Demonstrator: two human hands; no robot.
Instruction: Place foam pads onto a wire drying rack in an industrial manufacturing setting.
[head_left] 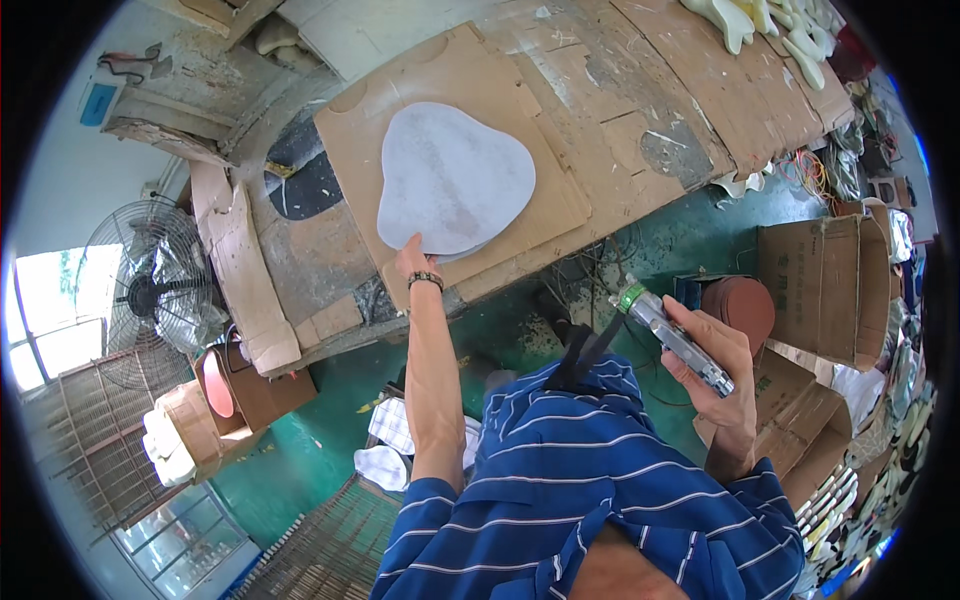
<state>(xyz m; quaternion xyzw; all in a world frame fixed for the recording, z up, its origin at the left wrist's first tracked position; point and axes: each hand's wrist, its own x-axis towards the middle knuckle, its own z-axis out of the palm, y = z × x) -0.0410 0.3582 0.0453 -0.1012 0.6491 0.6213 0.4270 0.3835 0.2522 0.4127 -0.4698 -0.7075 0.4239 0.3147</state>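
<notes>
Left hand [415,260]: a fingertip rests on the near left edge of the white pad [458,178]; whether it pinches cannot be told. Pad lies on cardboard [350,150] atop the far bench [625,150]. Right hand [715,360]: clasped around a grey, green-ended tool [680,340], near right, apart from the bench. Fan [150,290] stands left.

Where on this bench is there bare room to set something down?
Mostly bare: the bench covering between the white pad and the cream pieces, which crowd the far right corner. Tighter: the pad's near edge, at the left hand.
</notes>
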